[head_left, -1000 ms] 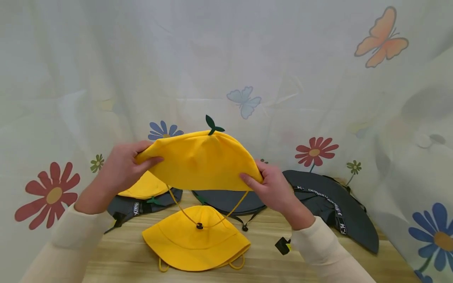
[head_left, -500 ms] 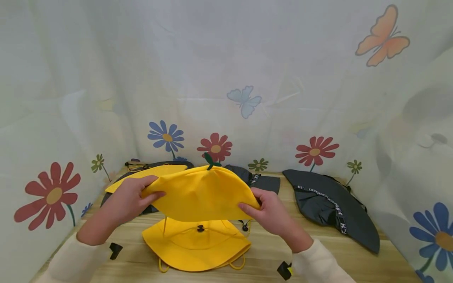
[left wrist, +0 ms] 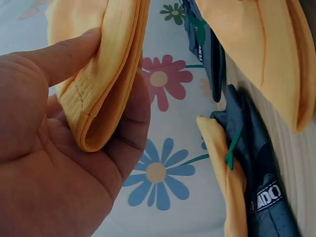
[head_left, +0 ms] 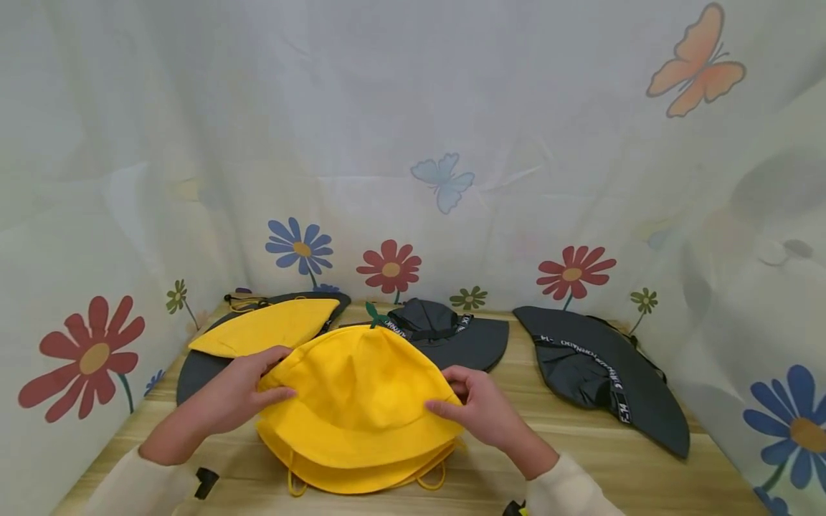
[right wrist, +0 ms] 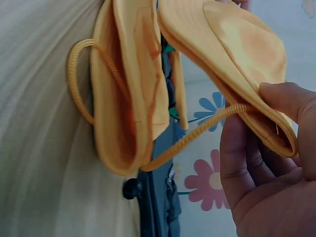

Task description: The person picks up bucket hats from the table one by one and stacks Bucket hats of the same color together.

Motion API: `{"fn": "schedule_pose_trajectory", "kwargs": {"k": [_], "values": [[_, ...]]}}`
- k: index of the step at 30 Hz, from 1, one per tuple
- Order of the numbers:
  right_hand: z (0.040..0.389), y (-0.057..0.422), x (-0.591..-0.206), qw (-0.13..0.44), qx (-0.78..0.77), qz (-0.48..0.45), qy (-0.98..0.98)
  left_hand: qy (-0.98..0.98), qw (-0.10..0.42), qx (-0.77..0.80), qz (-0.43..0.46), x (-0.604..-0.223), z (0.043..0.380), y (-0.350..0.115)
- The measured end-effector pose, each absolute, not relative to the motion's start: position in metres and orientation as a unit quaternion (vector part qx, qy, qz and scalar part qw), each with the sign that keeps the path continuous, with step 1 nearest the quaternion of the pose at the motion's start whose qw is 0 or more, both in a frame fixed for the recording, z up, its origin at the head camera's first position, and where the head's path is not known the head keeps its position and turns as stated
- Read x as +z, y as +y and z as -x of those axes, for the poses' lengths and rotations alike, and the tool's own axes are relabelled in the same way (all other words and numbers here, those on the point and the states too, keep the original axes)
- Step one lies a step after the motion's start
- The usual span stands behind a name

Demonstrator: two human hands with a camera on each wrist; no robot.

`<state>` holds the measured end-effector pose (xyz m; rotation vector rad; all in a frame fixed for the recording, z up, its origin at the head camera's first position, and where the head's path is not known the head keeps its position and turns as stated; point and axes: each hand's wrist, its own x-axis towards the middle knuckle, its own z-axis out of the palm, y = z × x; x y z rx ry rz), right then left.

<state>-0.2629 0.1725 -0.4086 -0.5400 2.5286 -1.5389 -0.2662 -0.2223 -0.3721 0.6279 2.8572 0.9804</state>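
A yellow bucket hat (head_left: pixel 361 387) with a green sprout on its crown is held up between my hands in the head view. My left hand (head_left: pixel 248 394) pinches its left edge, thumb in front and fingers behind. At the right edge, my right hand (head_left: pixel 480 408) pinches the folded brim the same way. Just below, a second yellow hat (head_left: pixel 361 481) lies on the table, mostly covered by the held one. In the right wrist view a yellow cord (right wrist: pixel 197 136) runs from the held brim, and the lower hat (right wrist: pixel 116 123) stands apart from it.
On the wooden table (head_left: pixel 574 473), a yellow hat (head_left: pixel 271 326) lies on a dark grey one at the back left. Another dark hat (head_left: pixel 467 340) lies behind the held hat, and one more dark hat (head_left: pixel 619 380) is at the right. A flower-printed curtain (head_left: pixel 581 179) encloses the back and sides.
Both hands have lowered the held yellow hat toward the one on the table, which it now largely covers in the head view. The dark hats behind have come into view.
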Motion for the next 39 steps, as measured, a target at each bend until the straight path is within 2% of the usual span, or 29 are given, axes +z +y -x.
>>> {"fn": "schedule_pose_trajectory", "kwargs": {"k": [6, 10, 17, 22, 26, 29, 31, 34, 39], "values": [[0.269, 0.171, -0.425, 0.113, -0.524, 0.147, 0.831, 0.922, 0.069, 0.327, -0.197, -0.385, 0.273, -0.224], [0.271, 0.168, -0.433, 0.121, -0.517, 0.129, 0.837, 0.929, 0.09, 0.303, -0.19, -0.394, 0.278, -0.225], [0.273, 0.162, -0.447, 0.059, -0.449, 0.111, 0.884, 0.944, 0.107, 0.261, -0.172, -0.412, 0.286, -0.218], [0.27, 0.156, -0.45, 0.051, -0.378, 0.097, 0.919, 0.954, 0.115, 0.228, -0.158, -0.423, 0.287, -0.209], [0.265, 0.149, -0.444, 0.012, -0.322, 0.112, 0.94, 0.968, 0.08, 0.171, -0.166, -0.422, 0.282, -0.197], [0.262, 0.142, -0.437, -0.035, -0.298, 0.167, 0.939, 0.971, 0.032, 0.132, -0.194, -0.417, 0.275, -0.184], [0.26, 0.138, -0.434, -0.042, -0.293, 0.222, 0.929, 0.965, 0.014, 0.129, -0.227, -0.415, 0.271, -0.173], [0.257, 0.134, -0.432, 0.004, -0.282, 0.301, 0.911, 0.952, 0.019, 0.127, -0.276, -0.418, 0.266, -0.158], [0.252, 0.13, -0.44, 0.105, -0.213, 0.354, 0.904, 0.946, 0.107, 0.118, -0.283, -0.43, 0.262, -0.14]]}}
